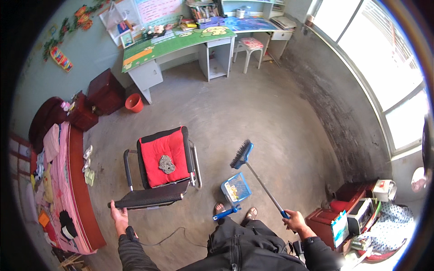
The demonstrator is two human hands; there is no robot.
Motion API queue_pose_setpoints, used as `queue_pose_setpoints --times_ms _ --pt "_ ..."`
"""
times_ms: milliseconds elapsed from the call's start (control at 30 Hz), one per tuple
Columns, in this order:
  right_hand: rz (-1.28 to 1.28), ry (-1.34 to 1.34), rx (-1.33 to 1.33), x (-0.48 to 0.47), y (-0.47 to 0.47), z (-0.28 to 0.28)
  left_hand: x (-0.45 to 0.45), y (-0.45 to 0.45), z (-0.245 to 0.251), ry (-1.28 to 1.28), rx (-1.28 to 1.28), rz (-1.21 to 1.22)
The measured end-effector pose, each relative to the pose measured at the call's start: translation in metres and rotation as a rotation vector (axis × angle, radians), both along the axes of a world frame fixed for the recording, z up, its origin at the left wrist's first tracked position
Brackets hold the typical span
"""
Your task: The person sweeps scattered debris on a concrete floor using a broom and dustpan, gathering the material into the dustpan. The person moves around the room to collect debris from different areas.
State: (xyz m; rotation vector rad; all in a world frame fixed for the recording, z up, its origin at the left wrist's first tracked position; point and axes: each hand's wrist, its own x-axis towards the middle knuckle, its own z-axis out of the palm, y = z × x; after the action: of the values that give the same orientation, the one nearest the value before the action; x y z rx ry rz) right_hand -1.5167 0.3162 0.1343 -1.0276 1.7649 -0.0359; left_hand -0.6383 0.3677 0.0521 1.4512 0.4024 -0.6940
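My right hand (294,221) is closed around the blue grip of a broom (264,188), whose blue head with dark bristles is tilted up over the floor. My left hand (119,214) touches the top corner of the backrest of a black chair (152,200); whether its fingers grip it is hard to tell. A red cushion (149,159) lies on the chair's seat, with a striped cloth (166,164) on it. Near my feet is a blue dustpan (242,188) with yellowish debris inside, its handle lying by my left foot.
A bed (76,189) with shoes (89,164) beside it stands at the left. A red bucket (134,103), desks (176,44) and a stool (251,47) are farther ahead. Dark red cabinets (318,218) stand at the right. A cable (162,241) runs over the floor behind the chair.
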Motion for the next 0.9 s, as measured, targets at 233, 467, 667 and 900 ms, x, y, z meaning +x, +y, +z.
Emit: queue_pose_setpoints --times_ms 233,467,667,900 --pt "0.245 -0.068 0.007 0.051 -0.1 -0.037 -0.1 0.024 0.025 -0.919 0.519 -0.195" --pt "0.602 -0.03 -0.207 0.107 -0.2 -0.125 -0.316 0.041 0.083 -1.052 0.294 -0.838" --pt "0.494 -0.103 -0.001 0.127 -0.288 -0.22 -0.466 -0.021 0.097 -0.871 0.474 -1.545" --pt "0.364 -0.104 0.075 0.001 -0.304 -0.227 -0.56 -0.092 0.046 -0.817 0.692 -1.871"
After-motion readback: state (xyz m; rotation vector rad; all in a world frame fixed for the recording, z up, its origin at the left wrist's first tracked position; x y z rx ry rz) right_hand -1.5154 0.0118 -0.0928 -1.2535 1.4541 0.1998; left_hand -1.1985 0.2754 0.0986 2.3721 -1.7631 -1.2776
